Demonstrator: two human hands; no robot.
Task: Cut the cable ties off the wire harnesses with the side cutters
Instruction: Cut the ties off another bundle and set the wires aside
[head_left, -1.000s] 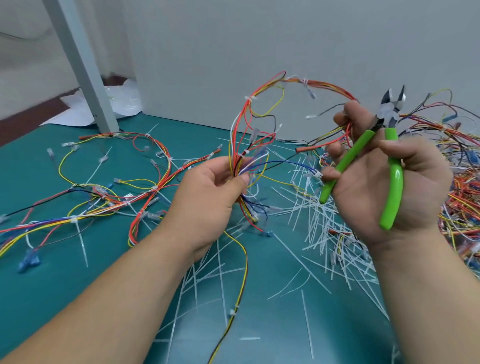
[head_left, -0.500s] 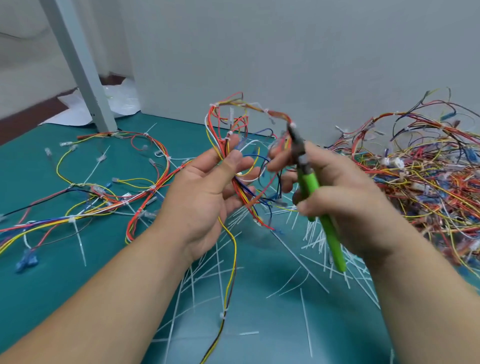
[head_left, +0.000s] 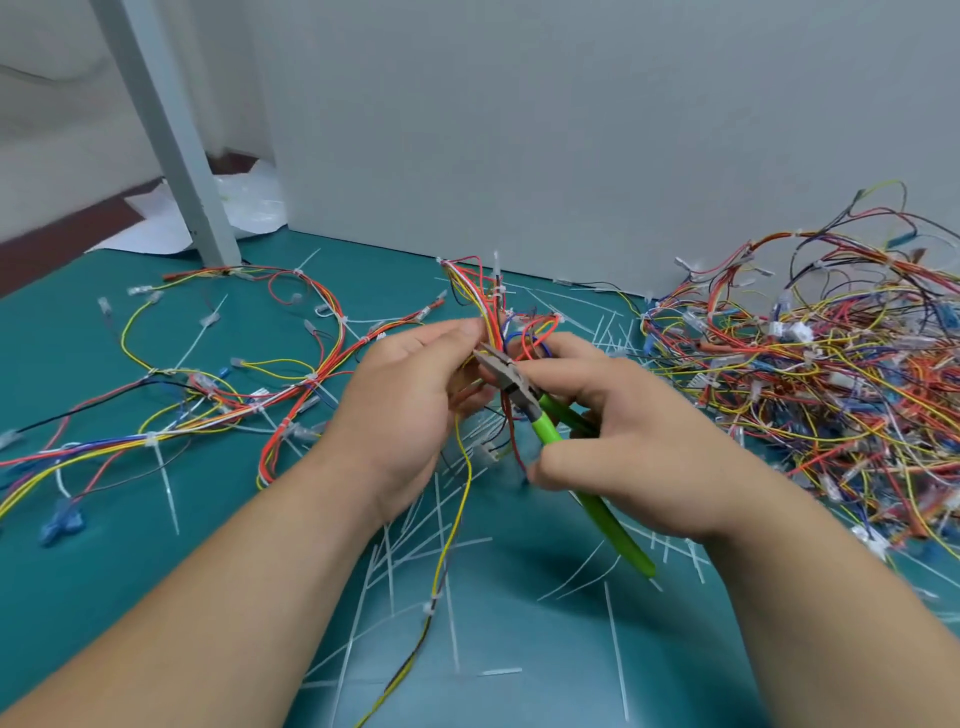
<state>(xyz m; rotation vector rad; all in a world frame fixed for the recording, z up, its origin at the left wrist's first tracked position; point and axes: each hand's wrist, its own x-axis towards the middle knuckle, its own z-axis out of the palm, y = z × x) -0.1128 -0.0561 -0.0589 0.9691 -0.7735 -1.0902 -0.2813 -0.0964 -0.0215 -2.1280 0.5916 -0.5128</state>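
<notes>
At the centre, the left hand (head_left: 410, 410) grips a wire harness (head_left: 485, 306), fingers curled round the bundle. The right hand (head_left: 623, 441) grips the green-handled side cutters (head_left: 545, 428), whose steel nose lies against those wires. On the teal surface (head_left: 104, 597), a tangled heap of harnesses (head_left: 831, 389) lies at 3 o'clock, a spread harness (head_left: 234, 400) at 9 o'clock and cut cable ties (head_left: 447, 525) at 6 o'clock.
</notes>
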